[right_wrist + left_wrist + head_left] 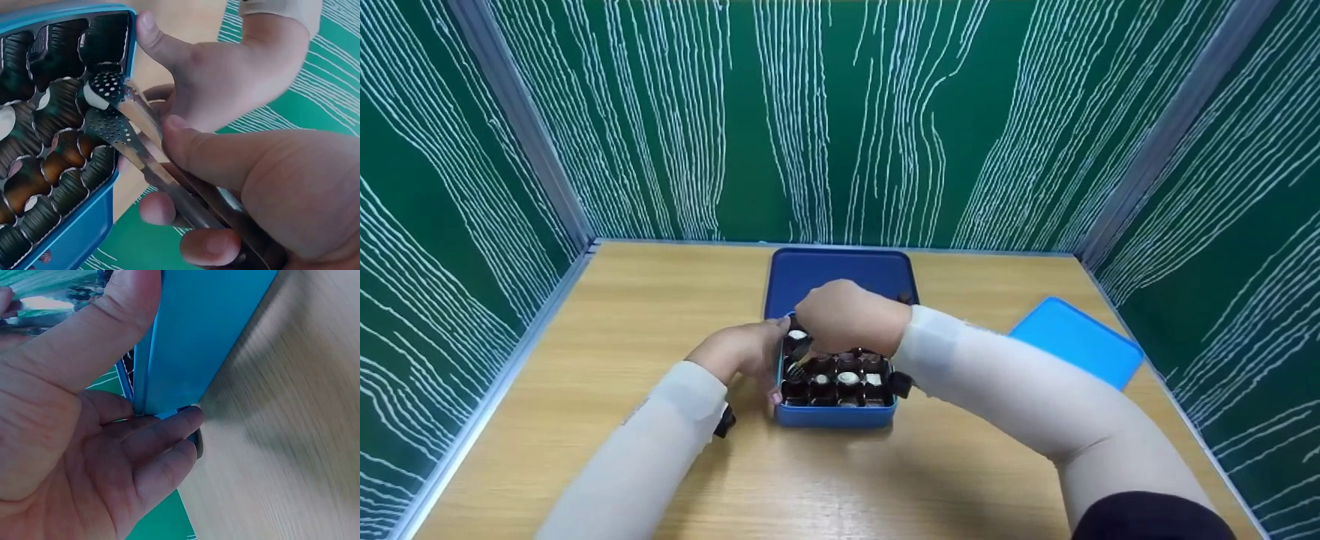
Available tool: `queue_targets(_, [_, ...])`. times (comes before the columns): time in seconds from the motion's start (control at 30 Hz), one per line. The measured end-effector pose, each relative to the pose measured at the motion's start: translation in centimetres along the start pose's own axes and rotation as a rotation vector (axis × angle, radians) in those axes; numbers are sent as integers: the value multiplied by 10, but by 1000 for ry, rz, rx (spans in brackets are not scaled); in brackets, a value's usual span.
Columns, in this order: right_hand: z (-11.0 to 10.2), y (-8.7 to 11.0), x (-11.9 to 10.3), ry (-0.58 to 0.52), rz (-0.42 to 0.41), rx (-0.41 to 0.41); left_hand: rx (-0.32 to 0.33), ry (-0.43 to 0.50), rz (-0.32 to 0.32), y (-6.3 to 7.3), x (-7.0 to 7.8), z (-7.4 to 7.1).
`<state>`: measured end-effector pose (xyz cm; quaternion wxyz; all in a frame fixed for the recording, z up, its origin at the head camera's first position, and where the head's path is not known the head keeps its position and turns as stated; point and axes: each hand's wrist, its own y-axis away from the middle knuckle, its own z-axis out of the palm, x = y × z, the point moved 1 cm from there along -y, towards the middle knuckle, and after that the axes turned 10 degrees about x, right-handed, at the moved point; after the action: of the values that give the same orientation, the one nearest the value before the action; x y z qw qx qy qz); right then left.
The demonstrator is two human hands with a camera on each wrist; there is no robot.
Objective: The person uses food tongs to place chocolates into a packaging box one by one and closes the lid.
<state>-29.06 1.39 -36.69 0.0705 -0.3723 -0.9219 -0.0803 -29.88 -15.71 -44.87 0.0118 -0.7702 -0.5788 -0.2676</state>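
Observation:
A blue box on the table holds a dark tray divided into cups, several with white or brown round pieces, perhaps chocolates. My left hand grips the box's left side. In the left wrist view its thumb lies over the blue wall near the rim, and its fingertips touch a corner. My right hand reaches over the box and holds metal tongs between thumb and fingers. The tongs' perforated heads dip into a cup at the left side, with a white piece between them.
Behind the box lies a dark blue lid or tray, partly covered by my right hand. A light blue lid lies at the right, beyond my right forearm. Green panels with white lines enclose the wooden table at the back and sides.

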Motion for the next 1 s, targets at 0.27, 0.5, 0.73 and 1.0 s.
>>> queue_targets(0.27, [6, -17, -24, 171, -38, -23, -5, 93, 65, 6, 2, -3])
queue_targets(0.5, [14, -23, -34, 238, -39, -91, -20, 139, 94, 7, 0, -1])
queue_targets(0.73, [-4, -14, -29, 210, -27, -60, -23, 194, 31, 6, -1, 0])
queue_targets(1.0, [-23, 6, 8, 4, 63, -29, -7, 214, -128, 4, 1, 3])
